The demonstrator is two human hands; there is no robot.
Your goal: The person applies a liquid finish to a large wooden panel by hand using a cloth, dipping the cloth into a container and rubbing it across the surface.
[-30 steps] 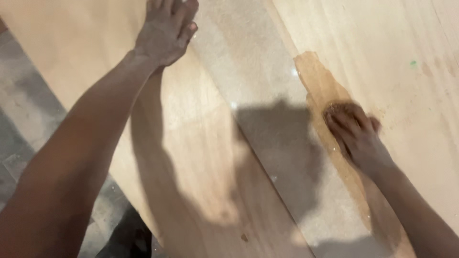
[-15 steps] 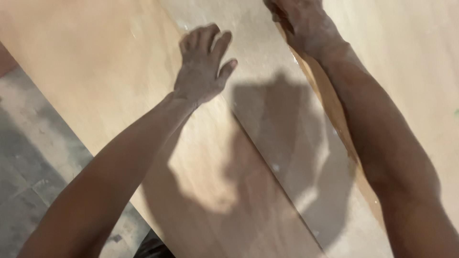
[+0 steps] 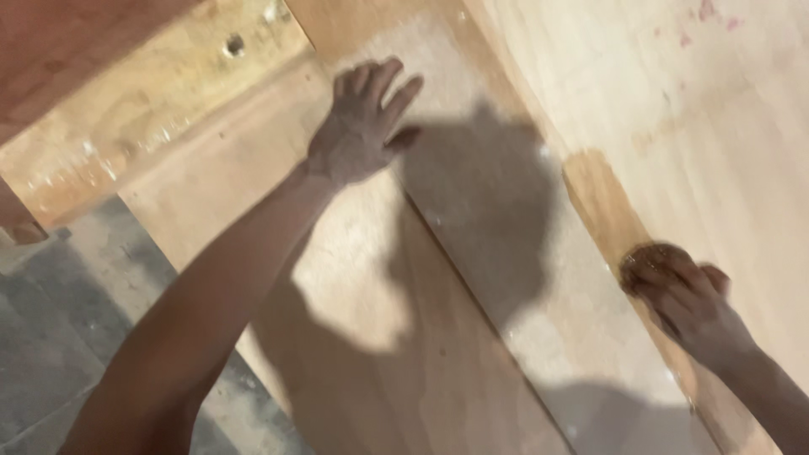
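- Head view: I see my left hand point(image 3: 361, 126) in the upper middle of the frame, palm down with the fingers spread apart, flat on a plywood board point(image 3: 379, 354) and gripping nothing.
- The left forearm runs from that hand down to the lower left corner, and it throws a dark shadow on the board just to the right of it.
- My right hand point(image 3: 684, 302) sits at the right edge, a little below the middle, fingers curled together and pressing down; a dark brown patch shows under the fingertips, but I cannot tell whether the hand closes on a cloth or pad, because the picture is blurred there.
- The right hand rests on a darker, wet-looking brown strip point(image 3: 608, 221) that runs diagonally along the edge of a pale wood panel point(image 3: 691, 101), which fills the upper right.
- Between the two hands lies a paler, dusty band of the board.
- In the upper left, a rougher yellowish plank point(image 3: 143, 109) with a small hole crosses the frame.
- A grey floor point(image 3: 50, 337) shows at the lower left.
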